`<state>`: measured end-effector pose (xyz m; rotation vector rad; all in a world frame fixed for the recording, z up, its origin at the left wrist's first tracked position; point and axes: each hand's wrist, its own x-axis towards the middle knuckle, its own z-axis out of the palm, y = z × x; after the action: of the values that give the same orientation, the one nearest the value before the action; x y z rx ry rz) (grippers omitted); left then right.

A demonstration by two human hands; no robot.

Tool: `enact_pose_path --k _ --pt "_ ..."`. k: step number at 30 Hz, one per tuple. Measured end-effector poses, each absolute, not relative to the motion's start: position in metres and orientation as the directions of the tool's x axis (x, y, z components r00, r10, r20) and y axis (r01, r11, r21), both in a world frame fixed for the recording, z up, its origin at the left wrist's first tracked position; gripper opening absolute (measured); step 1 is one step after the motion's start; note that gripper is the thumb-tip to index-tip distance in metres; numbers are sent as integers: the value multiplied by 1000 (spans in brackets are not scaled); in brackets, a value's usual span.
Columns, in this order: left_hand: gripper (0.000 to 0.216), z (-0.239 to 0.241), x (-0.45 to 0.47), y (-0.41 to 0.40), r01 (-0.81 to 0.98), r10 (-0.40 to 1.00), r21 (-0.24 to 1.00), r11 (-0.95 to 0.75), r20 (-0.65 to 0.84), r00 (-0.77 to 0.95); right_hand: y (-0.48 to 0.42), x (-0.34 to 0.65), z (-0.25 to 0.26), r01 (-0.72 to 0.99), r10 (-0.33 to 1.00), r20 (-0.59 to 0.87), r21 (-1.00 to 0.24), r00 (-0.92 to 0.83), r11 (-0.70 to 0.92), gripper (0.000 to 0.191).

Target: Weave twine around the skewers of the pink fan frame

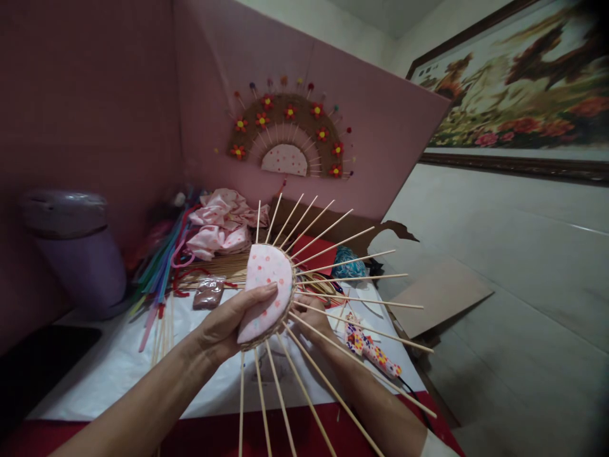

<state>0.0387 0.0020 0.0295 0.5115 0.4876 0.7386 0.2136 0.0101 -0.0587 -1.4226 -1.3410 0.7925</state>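
Observation:
My left hand [245, 311] grips a half-round fan [271, 273] covered in pale pink cloth with red dots, its thumb lying on the front face. Thin wooden sticks [349, 282] spread out like rays from the fan's curved, cord-trimmed edge. Behind these sticks, my right hand [311, 316] is closed at the curved edge, its fingertips partly hidden by the fan. The fan is tilted, with its straight side to the left. Below the right-hand sticks lies a flower-patterned glue gun [373, 352] with a black cord.
A finished-looking half-round decoration [290, 136] with red flowers hangs on the pink board [380, 127]. On the white-covered table [204, 387] are crumpled dotted cloth [221, 222], coloured strips [164, 254], a brown packet [208, 292] and blue yarn [349, 263]. A purple tumbler [83, 266] stands left.

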Motion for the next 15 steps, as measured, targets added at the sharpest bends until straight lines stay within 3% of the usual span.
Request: enact_pose_path --k 8,12,15 --pt "11 27 37 2 -499 729 618 608 -186 658 11 233 -40 439 880 327 -885 345 157 27" --pt "17 28 37 5 -486 738 655 578 -166 654 1 248 -17 481 765 416 -862 491 159 26" --pt "19 29 37 8 -470 746 662 584 -211 631 -10 257 1 536 609 531 -821 589 198 26"
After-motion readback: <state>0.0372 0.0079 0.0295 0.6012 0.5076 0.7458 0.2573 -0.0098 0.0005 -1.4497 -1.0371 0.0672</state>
